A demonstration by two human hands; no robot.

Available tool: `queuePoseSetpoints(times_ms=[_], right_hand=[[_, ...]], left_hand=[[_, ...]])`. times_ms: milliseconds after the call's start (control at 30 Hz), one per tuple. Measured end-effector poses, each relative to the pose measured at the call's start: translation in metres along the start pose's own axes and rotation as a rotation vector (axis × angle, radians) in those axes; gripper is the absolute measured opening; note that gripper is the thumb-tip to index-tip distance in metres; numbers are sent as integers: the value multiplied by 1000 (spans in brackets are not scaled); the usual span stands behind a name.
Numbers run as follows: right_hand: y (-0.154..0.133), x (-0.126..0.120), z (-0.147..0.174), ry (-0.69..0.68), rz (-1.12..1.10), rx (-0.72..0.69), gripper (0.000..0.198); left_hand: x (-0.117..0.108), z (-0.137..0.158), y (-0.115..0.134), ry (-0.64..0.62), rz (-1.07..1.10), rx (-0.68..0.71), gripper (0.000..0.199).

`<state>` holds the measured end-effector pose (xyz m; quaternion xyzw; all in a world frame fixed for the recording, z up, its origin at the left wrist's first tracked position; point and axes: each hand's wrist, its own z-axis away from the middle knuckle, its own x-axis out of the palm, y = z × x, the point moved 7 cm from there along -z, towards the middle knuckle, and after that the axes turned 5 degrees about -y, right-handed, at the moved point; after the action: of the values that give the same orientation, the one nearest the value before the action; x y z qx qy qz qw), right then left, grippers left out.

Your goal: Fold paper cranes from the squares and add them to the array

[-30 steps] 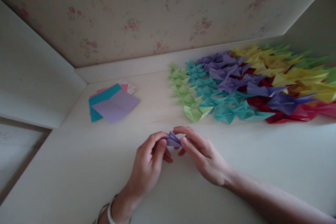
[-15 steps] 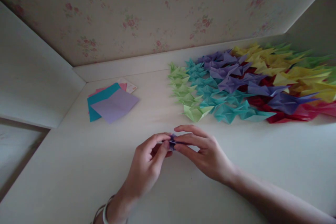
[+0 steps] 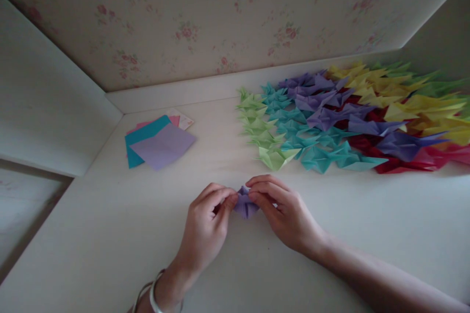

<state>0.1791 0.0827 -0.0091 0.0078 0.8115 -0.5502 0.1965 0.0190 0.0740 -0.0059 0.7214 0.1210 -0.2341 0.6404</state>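
A small purple origami piece (image 3: 246,207) is held between my two hands over the white table. My left hand (image 3: 209,215) pinches its left side with thumb and fingers. On its right side, my right hand (image 3: 281,208) grips it the same way. The piece is spread somewhat between the fingers, with a point at its top; its outer ends are hidden by my fingertips.
Rows of folded paper pieces in light green (image 3: 277,157), teal (image 3: 317,158), purple (image 3: 407,144), yellow and red cover the right back. At left lie a purple sheet (image 3: 165,146) and a teal sheet (image 3: 134,151) over pink paper. A flowered wall (image 3: 154,24) rises behind.
The purple origami piece has opened wider and shows more of its surface. My fingers have shifted to pinch its left and right sides. The view has moved slightly.
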Motion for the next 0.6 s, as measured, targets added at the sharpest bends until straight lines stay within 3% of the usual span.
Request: queuePoseSetpoints(times_ms=[200, 600], right_hand=[[14, -3, -1, 59, -88, 101, 13], [24, -22, -7, 256, -301, 190, 25]], left_hand=[[-7, 4, -24, 105, 217, -247, 21], [-12, 8, -30, 220, 314, -315, 33]])
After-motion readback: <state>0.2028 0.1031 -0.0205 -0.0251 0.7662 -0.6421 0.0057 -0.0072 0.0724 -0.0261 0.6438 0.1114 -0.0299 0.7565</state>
